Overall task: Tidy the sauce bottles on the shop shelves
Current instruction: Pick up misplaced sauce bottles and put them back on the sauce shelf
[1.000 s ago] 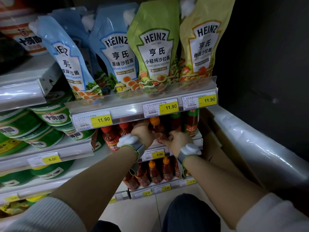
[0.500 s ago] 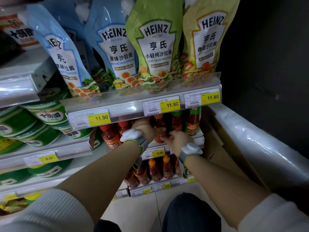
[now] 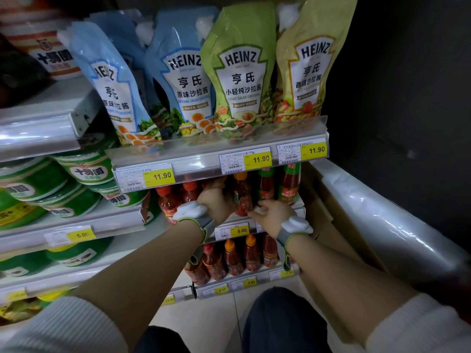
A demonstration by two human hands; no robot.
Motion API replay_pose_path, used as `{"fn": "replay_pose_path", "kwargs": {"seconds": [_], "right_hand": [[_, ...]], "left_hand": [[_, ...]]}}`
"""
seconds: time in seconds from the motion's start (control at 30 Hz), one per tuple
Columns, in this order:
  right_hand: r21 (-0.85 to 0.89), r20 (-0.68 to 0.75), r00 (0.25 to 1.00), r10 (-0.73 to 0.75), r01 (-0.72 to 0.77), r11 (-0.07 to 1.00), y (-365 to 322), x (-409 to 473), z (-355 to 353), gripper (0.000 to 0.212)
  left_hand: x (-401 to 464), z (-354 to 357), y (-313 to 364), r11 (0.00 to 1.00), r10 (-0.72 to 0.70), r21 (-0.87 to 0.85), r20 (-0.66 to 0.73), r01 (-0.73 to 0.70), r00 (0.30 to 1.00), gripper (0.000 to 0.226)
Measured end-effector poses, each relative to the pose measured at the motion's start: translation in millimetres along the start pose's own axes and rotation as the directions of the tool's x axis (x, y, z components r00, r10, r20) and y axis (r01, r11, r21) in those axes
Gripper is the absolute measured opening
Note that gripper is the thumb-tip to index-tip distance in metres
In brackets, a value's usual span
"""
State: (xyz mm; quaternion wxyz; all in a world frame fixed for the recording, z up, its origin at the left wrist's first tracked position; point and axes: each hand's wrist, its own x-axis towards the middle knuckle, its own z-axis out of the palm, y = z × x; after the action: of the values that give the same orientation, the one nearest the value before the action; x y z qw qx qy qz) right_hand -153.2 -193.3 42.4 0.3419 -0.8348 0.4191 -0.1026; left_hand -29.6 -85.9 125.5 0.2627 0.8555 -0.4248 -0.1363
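Reaching into the middle shelf (image 3: 277,220) with both hands, the person works on an orange-capped sauce bottle (image 3: 242,197) that stands near the shelf's front edge, between the red-capped bottles (image 3: 178,197) on the left and the green-capped bottles (image 3: 277,186) on the right. The left hand (image 3: 215,200) goes behind the bottle's left side; its fingers are hidden, so I cannot tell its grip. The right hand (image 3: 274,214) touches the bottle's base with its fingertips (image 3: 252,214); whether they pinch it or only press cannot be told.

Progress, judged: mid-task. The bottle in hand looks slightly tilted and is not yet lined up with its neighbours. The green-capped bottles stand upright. The lower shelf bottles (image 3: 237,258) stand in a row, some leaning; these probably remain to be straightened.

Surroundings: white metal shelving with clear price strips; yellow tags read 11.90 on the upper rail (image 3: 219,161) and 5.00 below. 4 Heinz dressing pouches (image 3: 239,72) lean on the top shelf. Green tubs (image 3: 84,171) lie stacked on the left. A cardboard box (image 3: 328,220) sits right of the shelf. Pale tiled floor (image 3: 211,314) below; dark surroundings at right.
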Motion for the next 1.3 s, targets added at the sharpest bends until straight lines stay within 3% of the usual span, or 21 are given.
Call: {"fn": "replay_pose_path", "kwargs": {"seconds": [0.13,0.27,0.47,0.6,0.97,1.3], "right_hand": [[-0.016,-0.015,1.0,-0.022,0.022,1.0,-9.2,-14.0,-10.4,0.059],[-0.017,-0.031,0.994,-0.1,0.1,0.995,-30.0,-33.8,-19.7,0.056],[-0.126,-0.054,0.957,-0.286,0.278,0.952,-70.7,-65.6,-34.0,0.054],[-0.187,-0.058,0.913,-0.403,0.386,0.903,-102.6,-83.3,-46.8,0.054],[-0.394,-0.02,0.828,-0.561,0.509,0.765,-171.6,-105.9,-76.4,0.058],[-0.375,-0.088,0.697,-0.712,0.639,0.672,-249.9,-112.9,-93.9,0.052]], "left_hand": [[-17.8,-17.2,-12.2,0.997,0.041,0.063,0.035,-0.044,0.999,0.065],[-37.8,-37.4,-24.4,0.988,0.076,0.131,0.064,-0.084,0.995,0.05],[-68.8,-71.7,-30.8,0.952,0.203,0.223,0.061,-0.211,0.977,0.038],[-83.5,-103.5,-29.1,0.904,0.254,0.331,0.093,-0.27,0.963,0.042],[-114.0,-182.8,-29.7,0.812,0.369,0.499,-0.04,-0.302,0.928,0.039],[-130.5,-263.6,-38.6,0.771,0.451,0.583,-0.215,-0.257,0.866,0.035]]}}
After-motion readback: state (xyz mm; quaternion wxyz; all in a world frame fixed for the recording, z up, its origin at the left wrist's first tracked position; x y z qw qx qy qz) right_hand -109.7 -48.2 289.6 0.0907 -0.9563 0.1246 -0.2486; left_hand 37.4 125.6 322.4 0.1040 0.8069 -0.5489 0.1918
